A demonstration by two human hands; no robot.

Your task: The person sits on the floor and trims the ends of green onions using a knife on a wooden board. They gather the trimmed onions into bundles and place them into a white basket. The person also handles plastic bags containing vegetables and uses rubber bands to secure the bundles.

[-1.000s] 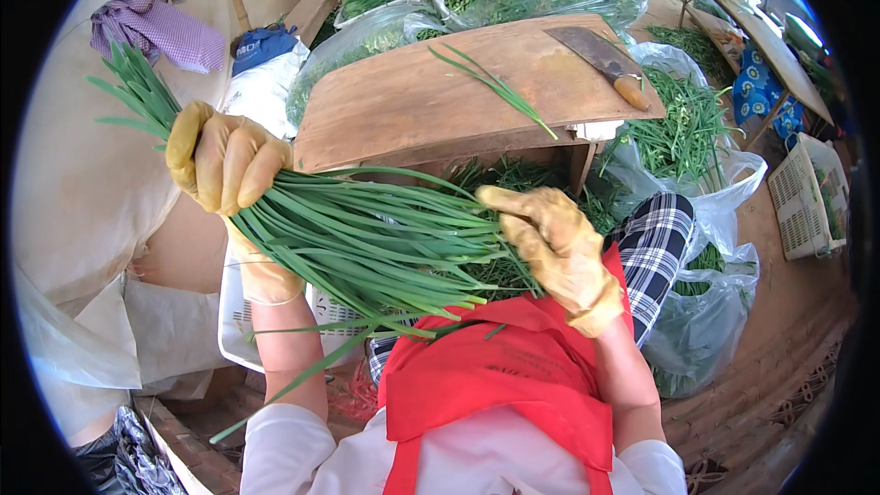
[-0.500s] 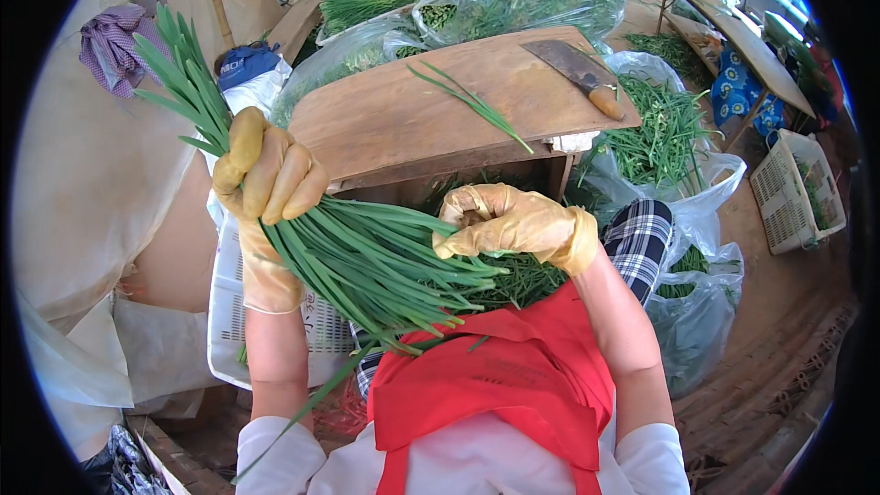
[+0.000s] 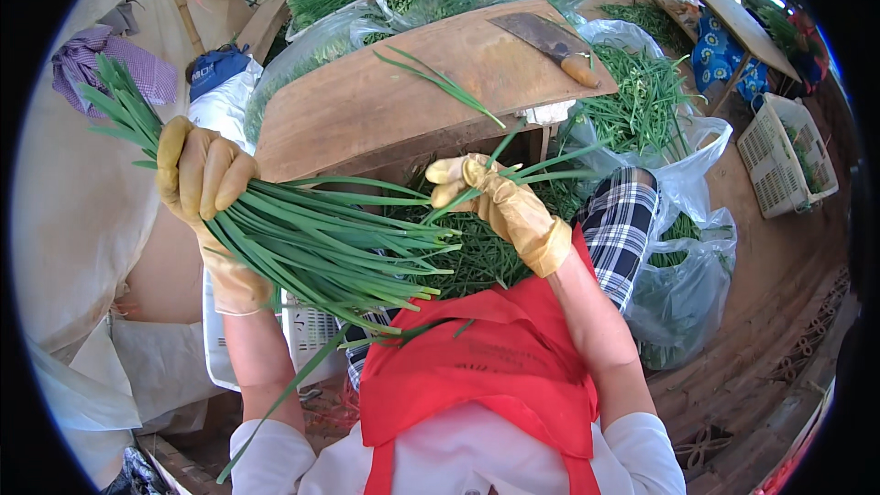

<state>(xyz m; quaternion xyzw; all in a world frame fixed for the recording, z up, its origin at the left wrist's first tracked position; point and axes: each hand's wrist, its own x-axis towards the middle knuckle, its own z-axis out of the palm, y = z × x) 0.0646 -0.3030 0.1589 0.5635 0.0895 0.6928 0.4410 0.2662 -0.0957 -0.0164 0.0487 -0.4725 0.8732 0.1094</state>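
Leaf bundle (image 3: 316,231) fills the clenched left grip (image 3: 206,170), in front of the tabletop (image 3: 357,110); the right grip (image 3: 506,206) clasps loose leaves (image 3: 555,160).

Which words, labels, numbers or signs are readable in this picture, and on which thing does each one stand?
I don't copy out wording, but print shows here:
Dark blue fabric item: pale letters, only partly visible.
Red cloth apron: dark print, too faint to read.
White perforated plastic basket: dark marking, small and partly covered.

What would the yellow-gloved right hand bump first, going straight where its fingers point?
Probably the long, thin green leaves held in the yellow-gloved left hand, though depth is unclear.
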